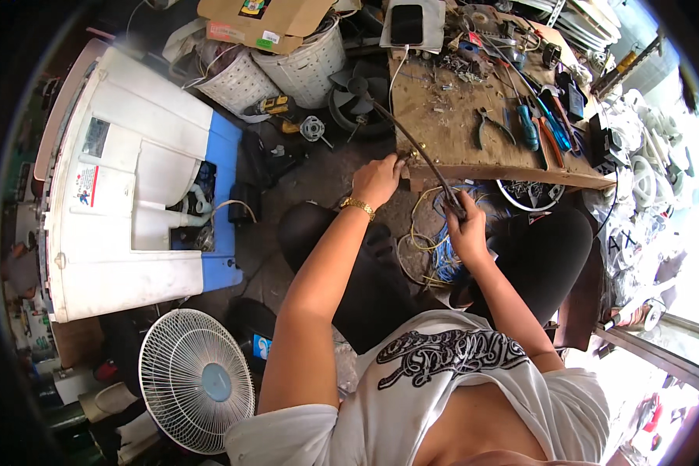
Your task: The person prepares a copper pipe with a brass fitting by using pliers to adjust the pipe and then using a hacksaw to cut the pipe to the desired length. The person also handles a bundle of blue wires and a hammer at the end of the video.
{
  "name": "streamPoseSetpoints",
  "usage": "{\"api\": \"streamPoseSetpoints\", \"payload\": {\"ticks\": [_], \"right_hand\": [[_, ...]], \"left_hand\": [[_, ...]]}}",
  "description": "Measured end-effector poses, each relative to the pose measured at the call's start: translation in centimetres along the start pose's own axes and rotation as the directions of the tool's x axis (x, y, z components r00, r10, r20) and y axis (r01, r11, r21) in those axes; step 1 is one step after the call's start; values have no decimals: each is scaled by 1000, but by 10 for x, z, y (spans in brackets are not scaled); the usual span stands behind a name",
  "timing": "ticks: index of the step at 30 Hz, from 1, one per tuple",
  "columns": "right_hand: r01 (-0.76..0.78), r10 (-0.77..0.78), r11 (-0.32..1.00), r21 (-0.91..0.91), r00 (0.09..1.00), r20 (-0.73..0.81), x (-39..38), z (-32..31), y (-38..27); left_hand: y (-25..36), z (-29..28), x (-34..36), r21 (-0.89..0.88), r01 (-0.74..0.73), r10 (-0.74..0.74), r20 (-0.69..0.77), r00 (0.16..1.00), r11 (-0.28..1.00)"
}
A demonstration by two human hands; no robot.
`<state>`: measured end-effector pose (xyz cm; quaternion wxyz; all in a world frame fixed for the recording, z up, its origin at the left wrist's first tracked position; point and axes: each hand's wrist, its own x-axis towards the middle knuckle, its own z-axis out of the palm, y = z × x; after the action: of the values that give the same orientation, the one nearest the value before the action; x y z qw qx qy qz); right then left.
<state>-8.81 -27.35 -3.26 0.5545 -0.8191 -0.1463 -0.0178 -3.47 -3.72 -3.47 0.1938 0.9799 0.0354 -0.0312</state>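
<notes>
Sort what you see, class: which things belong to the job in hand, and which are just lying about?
Apparently in the job:
long brown rod, in the right hand
left hand, its hold unclear

Lying about:
pliers
yellow-black power drill
smartphone
cardboard box

White fan (pixel 212 382) near white-and-blue plastic casing (pixel 121 198)

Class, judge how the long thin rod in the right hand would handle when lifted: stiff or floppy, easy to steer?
The rod is probably stiff: it reaches well beyond the right hand with only a slight curve. Held near one end, its far tip would likely swing widely with small wrist turns.
</notes>
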Motion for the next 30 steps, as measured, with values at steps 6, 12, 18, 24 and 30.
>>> {"api": "streamPoseSetpoints", "payload": {"ticks": [6, 12, 18, 24, 30], "right_hand": [[33, -36, 997, -63, 998, -59, 47, 20, -9], [-82, 83, 992, -99, 997, 0, 7, -1, 2], [43, -55, 993, -107, 992, -112, 19, 12, -7], [0, -1, 1000, -9, 996, -88, 4, -7, -2], [42, -44, 998, -57, 999, -29, 12, -10, -10]], "left_hand": [[2, 7, 6, 61, -77, 79, -31, 996, 995], [0, 6, 3, 17, -11, 11, -19, 1000, 1000], [4, 4, 7, -28, 10, -10, 11, 1000, 1000], [9, 6, 14, -27, -48, 47, -19, 999, 999], [-4, 10, 11, -19, -93, 92, -48, 995, 995]]}}
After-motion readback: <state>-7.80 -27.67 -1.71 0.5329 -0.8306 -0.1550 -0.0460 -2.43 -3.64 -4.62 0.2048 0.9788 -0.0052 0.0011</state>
